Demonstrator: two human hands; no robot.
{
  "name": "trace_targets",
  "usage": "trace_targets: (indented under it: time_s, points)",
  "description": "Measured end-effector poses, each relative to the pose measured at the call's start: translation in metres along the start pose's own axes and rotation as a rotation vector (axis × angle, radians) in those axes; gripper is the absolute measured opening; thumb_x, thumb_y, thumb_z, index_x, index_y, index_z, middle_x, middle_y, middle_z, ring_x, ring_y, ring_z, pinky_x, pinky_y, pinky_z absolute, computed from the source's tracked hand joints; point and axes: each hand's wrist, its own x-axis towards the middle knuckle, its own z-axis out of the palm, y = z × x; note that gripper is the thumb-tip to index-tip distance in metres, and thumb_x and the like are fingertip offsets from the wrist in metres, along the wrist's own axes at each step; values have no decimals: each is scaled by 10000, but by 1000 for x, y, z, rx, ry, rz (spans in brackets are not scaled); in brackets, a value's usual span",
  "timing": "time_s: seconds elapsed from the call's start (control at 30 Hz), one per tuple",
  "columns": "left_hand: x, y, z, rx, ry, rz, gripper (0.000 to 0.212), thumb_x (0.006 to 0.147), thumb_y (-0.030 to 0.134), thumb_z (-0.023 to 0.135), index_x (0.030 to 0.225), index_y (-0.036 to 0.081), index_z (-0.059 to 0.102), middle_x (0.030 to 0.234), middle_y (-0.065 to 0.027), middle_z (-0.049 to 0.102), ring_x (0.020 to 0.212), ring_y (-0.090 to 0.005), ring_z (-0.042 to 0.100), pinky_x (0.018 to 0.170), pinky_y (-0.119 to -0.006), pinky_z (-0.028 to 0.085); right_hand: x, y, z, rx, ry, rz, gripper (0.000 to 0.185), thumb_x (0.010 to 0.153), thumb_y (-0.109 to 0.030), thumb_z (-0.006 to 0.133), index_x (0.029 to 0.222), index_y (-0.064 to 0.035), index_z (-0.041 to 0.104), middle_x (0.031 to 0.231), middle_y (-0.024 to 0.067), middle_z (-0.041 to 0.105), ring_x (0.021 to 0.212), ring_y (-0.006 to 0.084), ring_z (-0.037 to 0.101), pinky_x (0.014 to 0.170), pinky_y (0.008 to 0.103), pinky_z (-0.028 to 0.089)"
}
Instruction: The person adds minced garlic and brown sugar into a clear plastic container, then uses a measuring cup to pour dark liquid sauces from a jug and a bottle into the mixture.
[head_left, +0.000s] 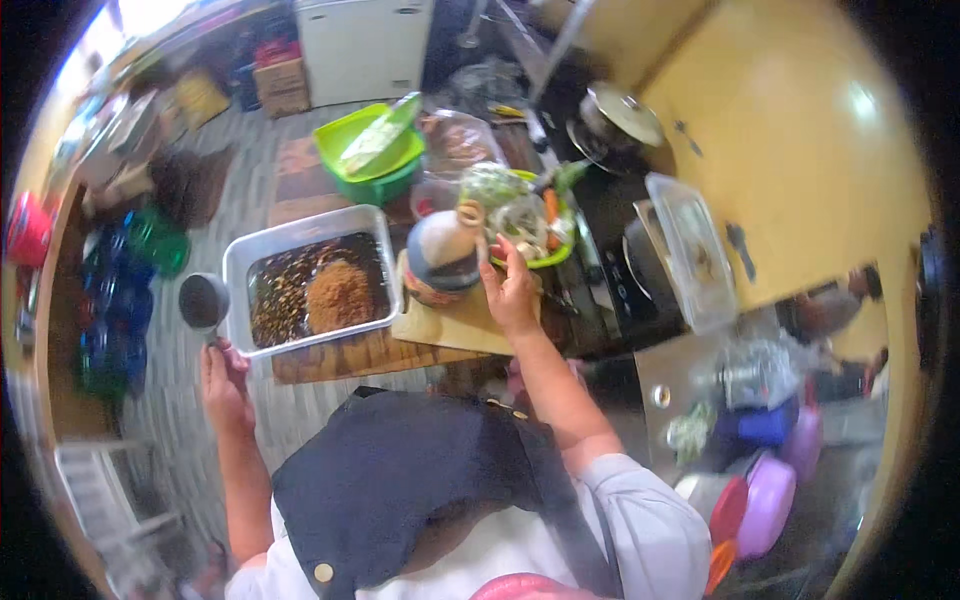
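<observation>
My left hand (227, 386) grips the handle of a measuring cup (203, 301) that holds something dark, just left of a white plastic tub (237, 259). Inside the tub, a mound of brown sugar (341, 297) lies in dark liquid with chopped bits. My right hand (513, 291) is raised beside a large jug (444, 251) of dark liquid; its thumb and index finger are near the jug's handle, and whether they grip it I cannot tell. Under the jug lies a wooden cutting board (442, 332). Vegetables sit in a lime-green basket (568, 244) behind my right hand.
Green basins (375, 184) and a plastic bag of food (459, 142) stand at the table's far side. To the right are a pot with a lid (626, 112), a stove (619, 277) and a clear plastic container (694, 255). Bottles (120, 300) stand on the left.
</observation>
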Motion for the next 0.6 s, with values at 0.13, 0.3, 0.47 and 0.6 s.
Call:
trace_targets:
  time_s: [0.13,0.3,0.47,0.6]
  points:
    - [-42,-7,-9,37,166,-5,219,979,222,416,998,37,531,728,11,462,665,-92,450,712,-275,407,-1,-1,30,197,-172,207,380,928,-245,490,1234,-21,465,1063,187,589,958,316,590,816,386,457]
    - [-79,-27,-14,121,247,-57,232,973,219,415,992,20,533,709,-2,476,648,-96,461,647,-256,411,11,21,54,72,23,-208,384,950,-105,398,1320,-7,366,1101,132,558,845,152,540,739,277,450]
    - [-99,-23,-6,313,205,-56,246,963,234,423,964,18,539,669,6,477,637,-91,465,640,-239,406,43,-5,56,280,-59,-145,389,957,-98,385,1334,-7,371,1219,113,485,983,157,492,846,272,407]
    - [-89,-25,-20,380,133,-146,262,960,243,434,987,11,554,711,1,512,704,-97,502,709,-243,420,58,-48,47,439,-197,-75,403,951,-92,412,1344,-9,387,1273,127,476,1074,170,484,904,282,389]
